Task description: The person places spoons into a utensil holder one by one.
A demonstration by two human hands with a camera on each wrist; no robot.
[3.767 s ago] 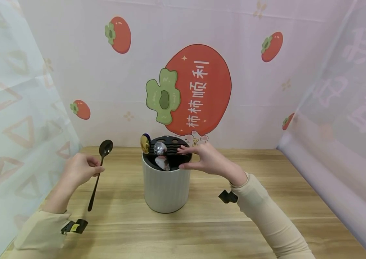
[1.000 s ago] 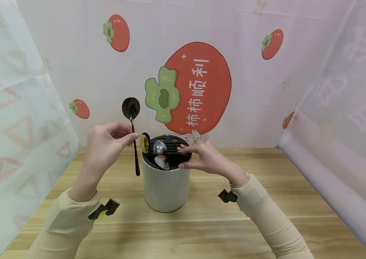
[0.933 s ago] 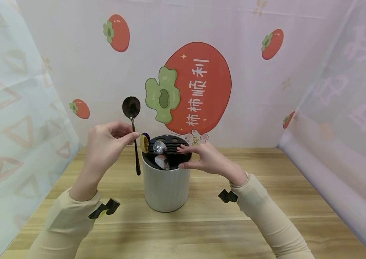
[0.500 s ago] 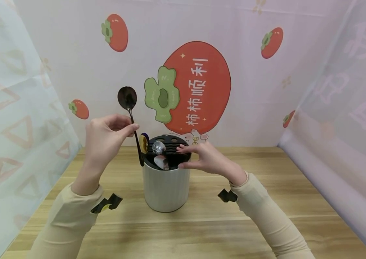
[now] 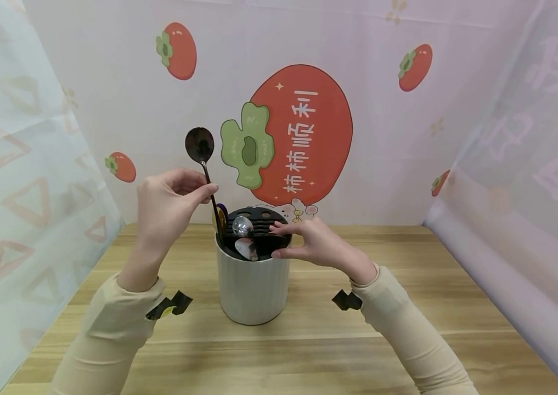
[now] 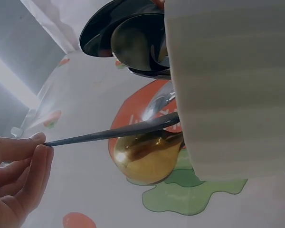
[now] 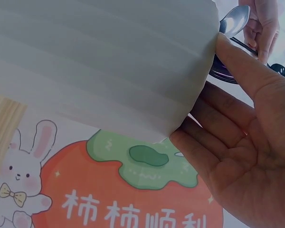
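My left hand (image 5: 165,214) pinches the thin handle of a black spoon (image 5: 199,144) between thumb and fingers, bowl upward. The handle's lower end overlaps the left rim of a white ribbed utensil holder (image 5: 254,293), beside a gold spoon (image 6: 147,159). Two silver spoons, one with a rounded bowl (image 5: 243,226) and one lower at the front (image 5: 246,248), stick out of the holder. My right hand (image 5: 320,244) grips the holder's right rim, thumb at the front and fingers farther back, as the right wrist view (image 7: 237,123) shows.
The holder has a black slotted top (image 5: 259,216). Dark spoon bowls (image 6: 137,45) show near the rim in the left wrist view. A wooden tabletop (image 5: 358,340) lies below, with a persimmon-printed backdrop (image 5: 382,164) behind and sheets at both sides.
My left hand has carried the black spoon rightward and up from the left side, then brought its handle end over the holder's left rim. The right hand stays at the rim.
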